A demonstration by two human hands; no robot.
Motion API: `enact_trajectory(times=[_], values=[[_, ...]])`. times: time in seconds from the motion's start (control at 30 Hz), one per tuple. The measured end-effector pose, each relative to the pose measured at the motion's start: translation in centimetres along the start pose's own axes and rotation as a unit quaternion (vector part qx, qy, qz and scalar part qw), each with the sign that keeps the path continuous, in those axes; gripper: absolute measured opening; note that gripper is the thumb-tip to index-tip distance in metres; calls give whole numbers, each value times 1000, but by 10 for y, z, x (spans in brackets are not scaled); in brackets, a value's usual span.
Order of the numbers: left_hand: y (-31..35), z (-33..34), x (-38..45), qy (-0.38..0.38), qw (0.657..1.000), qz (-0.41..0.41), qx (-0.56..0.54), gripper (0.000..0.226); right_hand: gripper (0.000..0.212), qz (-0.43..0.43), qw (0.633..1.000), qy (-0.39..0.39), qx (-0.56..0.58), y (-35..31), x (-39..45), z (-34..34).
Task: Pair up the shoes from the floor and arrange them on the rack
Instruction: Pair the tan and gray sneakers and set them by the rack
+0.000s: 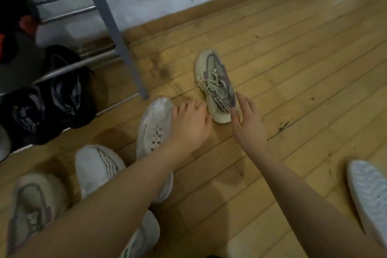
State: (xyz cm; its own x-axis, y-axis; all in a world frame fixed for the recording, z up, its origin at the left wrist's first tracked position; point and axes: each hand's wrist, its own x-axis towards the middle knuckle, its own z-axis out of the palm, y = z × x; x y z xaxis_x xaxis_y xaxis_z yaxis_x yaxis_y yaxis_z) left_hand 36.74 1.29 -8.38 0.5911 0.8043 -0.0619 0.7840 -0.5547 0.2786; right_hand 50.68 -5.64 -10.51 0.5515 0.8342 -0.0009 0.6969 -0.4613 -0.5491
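A beige sneaker with mauve panels and a lettered strap [215,84] lies on the wooden floor, toe pointing away. My right hand [246,119] is open with fingers spread, its fingertips touching the sneaker's heel side. My left hand [191,123] rests open on the floor just left of that heel, beside a white knit sneaker [154,130]. A second white knit sneaker [98,169] and a matching beige and mauve sneaker [31,205] lie at lower left. The metal rack [117,33] stands at upper left.
A pair of black sneakers [52,100] sits on the rack's bottom bars, with dark and red footwear [14,27] on the shelf above. A white shoe sole-up [368,195] lies at the right edge. A white wall runs behind the floor.
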Motion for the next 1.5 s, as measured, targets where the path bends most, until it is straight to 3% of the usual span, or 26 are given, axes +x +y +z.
enact_trajectory(times=[0.17, 0.33, 0.53, 0.83, 0.97, 1.07, 1.27, 1.37, 1.5], values=[[5, 28, 26, -48, 999, -8, -6, 57, 51, 13, 997, -67, -45, 22, 17, 14], [2, 49, 48, -62, 997, -15, -36, 50, 49, -37, 991, -114, -54, 31, 30, 21], [1, 58, 37, -15, 998, -25, -57, 43, 47, -73, 992, -81, -59, 33, 15, 27], [0, 68, -47, 6, 996, -23, -88, 49, 63, -100, 988, -63, -100, 28, -57, 26], [1, 66, -81, -2, 993, -41, -113, 47, 56, -129, 983, -59, -113, 28, -84, 19], [-1, 60, -105, -8, 990, -32, -134, 55, 54, -129, 986, -57, -88, 29, -113, 15], [8, 48, -118, 29, 998, -20, -51, 63, 38, -86, 993, -74, 34, 34, -114, 9], [16, 46, -97, -1, 998, -46, -53, 78, 37, -43, 995, -47, 80, 33, -89, 12], [27, 60, -75, -74, 992, -82, -60, 107, 41, -29, 994, -70, 84, 37, -51, 10]])
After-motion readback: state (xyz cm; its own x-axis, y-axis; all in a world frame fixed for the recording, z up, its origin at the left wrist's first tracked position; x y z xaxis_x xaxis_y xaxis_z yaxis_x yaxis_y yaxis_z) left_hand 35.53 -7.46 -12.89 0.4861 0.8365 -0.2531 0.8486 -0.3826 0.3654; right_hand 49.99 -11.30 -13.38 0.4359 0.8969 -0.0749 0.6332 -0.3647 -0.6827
